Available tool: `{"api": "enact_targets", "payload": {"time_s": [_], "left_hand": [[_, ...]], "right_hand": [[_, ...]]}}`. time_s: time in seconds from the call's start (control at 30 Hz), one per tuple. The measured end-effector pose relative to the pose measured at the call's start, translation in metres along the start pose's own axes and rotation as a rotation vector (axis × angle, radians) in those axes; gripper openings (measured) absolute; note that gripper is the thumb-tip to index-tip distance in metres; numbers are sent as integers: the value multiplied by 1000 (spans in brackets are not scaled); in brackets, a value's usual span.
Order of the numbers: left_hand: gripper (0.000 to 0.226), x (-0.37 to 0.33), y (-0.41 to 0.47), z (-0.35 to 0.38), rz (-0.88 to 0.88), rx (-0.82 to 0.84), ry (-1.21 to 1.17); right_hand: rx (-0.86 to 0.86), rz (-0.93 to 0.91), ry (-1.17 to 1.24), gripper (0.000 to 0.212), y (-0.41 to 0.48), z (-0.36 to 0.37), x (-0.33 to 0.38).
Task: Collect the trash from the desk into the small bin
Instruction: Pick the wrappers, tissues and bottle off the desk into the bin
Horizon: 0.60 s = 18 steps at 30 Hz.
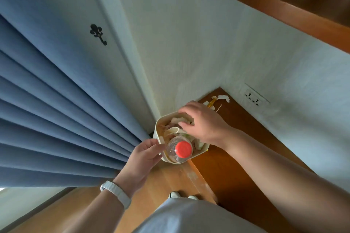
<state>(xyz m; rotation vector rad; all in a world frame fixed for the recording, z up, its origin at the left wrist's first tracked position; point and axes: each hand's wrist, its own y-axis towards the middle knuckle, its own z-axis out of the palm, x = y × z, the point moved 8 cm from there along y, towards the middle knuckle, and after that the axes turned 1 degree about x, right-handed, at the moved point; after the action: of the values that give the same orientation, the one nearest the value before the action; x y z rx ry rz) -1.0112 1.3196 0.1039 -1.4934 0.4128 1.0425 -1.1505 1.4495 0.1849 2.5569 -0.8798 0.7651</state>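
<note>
Cream plastic, packed to the brim: from the head camera I see the small bin [158, 128] held off the near left edge of the wooden desk [227, 166], beside the blue curtain [47, 109]. The left hand [144, 154], a white watch [116, 194] on its wrist, pinches the bin's near rim between thumb and fingers, closed on it. The right hand [203, 124] sits on top of the load, fingers curled loosely over crumpled paper scraps [175, 129]; I cannot tell whether it grips a piece or only presses down. A clear bottle [177, 150] with a red cap [183, 149] stands upright in the bin's near side, its top above the rim.

More trash [217, 101], a white wrapper and something yellow, lies in the far corner of the desk, close to the wall and near the wall socket [253, 97].

My read of the step: pack the paper down firmly so the last pieces fit. I would steady the rim with the left hand, push with a flat palm away from the bottle so it does not tip out, then bring the bin close to that far corner.
</note>
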Motion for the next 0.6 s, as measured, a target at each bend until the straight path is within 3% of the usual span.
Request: {"api": "enact_targets", "payload": {"time_s": [0.13,0.3,0.37,0.6], "left_hand": [[32,2,1,-4,0,5,-9],[25,11,5,-7,-18,-19,-45],[31,14,6,-6,-21,-14,-56],[10,29,4,-13,-52,-70,-52]], "right_hand": [[-34,59,22,35,-5,-8,-17],[-103,182,43,32,-28,5,-64],[-45,337,53,34,-44,30,-101],[222,660,11,45,-89,113,-171]]}}
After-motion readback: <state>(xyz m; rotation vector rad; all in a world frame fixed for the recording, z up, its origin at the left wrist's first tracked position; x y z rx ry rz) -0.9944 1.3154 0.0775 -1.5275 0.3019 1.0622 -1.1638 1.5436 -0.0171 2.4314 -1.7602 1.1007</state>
